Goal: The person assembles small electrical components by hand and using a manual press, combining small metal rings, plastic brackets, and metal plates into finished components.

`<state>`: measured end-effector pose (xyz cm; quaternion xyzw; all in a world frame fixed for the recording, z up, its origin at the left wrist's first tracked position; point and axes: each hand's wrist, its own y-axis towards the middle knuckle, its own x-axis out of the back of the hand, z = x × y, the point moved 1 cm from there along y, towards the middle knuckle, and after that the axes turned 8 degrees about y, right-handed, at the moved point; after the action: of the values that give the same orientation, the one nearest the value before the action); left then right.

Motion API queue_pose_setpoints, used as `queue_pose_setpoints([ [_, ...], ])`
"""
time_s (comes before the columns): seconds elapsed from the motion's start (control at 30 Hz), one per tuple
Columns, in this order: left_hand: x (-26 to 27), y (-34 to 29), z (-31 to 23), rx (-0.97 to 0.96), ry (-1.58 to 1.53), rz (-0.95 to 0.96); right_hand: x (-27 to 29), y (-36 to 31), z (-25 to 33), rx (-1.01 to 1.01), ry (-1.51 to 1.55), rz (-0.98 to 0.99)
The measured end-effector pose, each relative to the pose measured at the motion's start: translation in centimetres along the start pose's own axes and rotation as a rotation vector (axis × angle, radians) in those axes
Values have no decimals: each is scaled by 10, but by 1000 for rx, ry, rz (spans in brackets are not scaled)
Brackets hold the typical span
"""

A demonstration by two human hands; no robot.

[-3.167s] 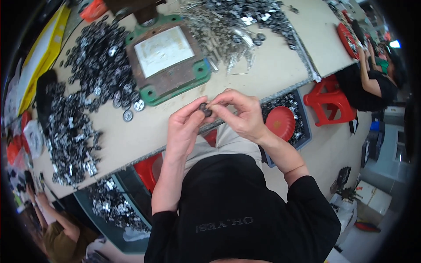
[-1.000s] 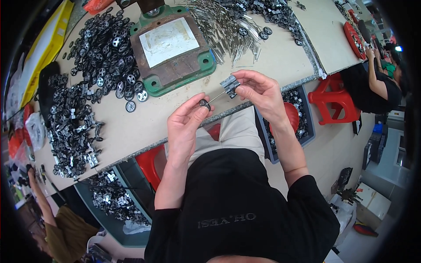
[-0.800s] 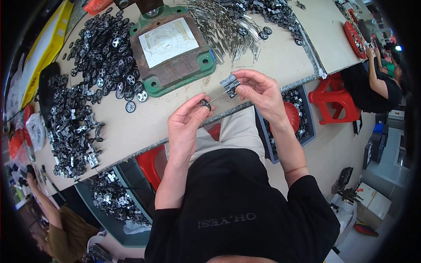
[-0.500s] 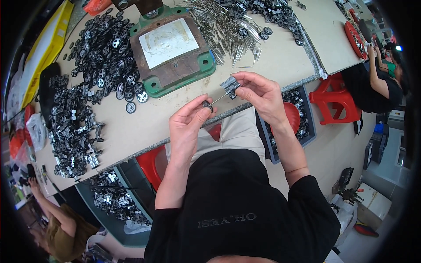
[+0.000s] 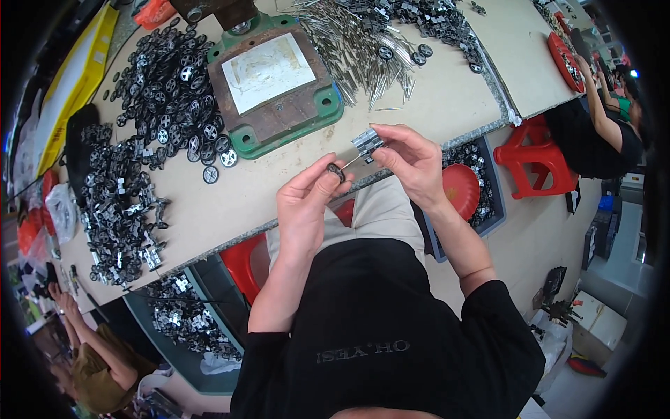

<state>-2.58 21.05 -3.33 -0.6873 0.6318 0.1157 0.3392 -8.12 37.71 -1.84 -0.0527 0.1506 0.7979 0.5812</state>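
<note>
Between thumb and fingers, my left hand (image 5: 307, 192) pinches a small black toy wheel (image 5: 336, 170). A thin metal axle rod (image 5: 352, 160) runs from that wheel up toward the other hand. My right hand (image 5: 413, 162) grips a small block of grey and black plastic parts (image 5: 367, 143), and the rod's far end meets its lower side; whether it has entered the block I cannot tell. Both hands hover above the table's near edge. Just beyond them stands a green press base (image 5: 279, 77) with a white plate on top.
Loose black wheels (image 5: 174, 98) are heaped left of the press, with black and silver assemblies (image 5: 118, 202) nearer. Metal rods (image 5: 359, 56) and dark plastic parts (image 5: 426, 21) lie at the back. Bins (image 5: 492, 174) (image 5: 185, 314) flank my legs; other people sit on both sides.
The wheel with its rod has shifted slightly right, closer to the plastic block, so less of the rod shows. My right hand has stayed nearly in place.
</note>
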Motion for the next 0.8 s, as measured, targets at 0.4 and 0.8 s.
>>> queue_pose_setpoints([
  [0.4,-5,-7,2,-299,358,-92,7,3,6,-3,-212,62],
  [0.8,-6,-6,6,-110,56,-58,9,3,2,150,-280,51],
])
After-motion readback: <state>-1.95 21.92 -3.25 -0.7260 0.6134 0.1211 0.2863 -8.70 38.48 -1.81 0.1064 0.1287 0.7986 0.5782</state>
